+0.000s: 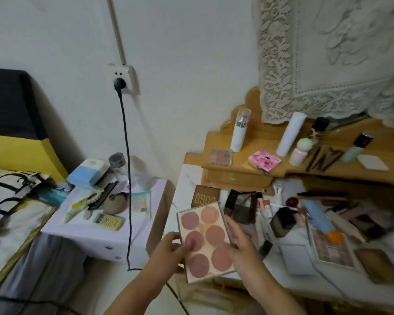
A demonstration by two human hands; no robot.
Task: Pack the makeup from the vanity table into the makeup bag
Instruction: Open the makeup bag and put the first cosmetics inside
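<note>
Above the front left corner of the worktop (282, 278), both hands hold a flat blush palette (206, 241) with six round pink pans, tilted a little and facing up. The left hand (172, 250) grips its left edge, with the thumb lying over one pan and the other fingers curled under. The right hand (242, 243) grips the right edge from the side, fingers bent around the rim. Both forearms come up from below and meet at the palette. Behind the palette, on the worktop, lies a brown box (204, 196) with pale letters, and just right of it an open dark compact (242, 206). Further right of the palette lies an eyeshadow palette (333, 251) among other cosmetics. I cannot see any makeup bag.
</note>
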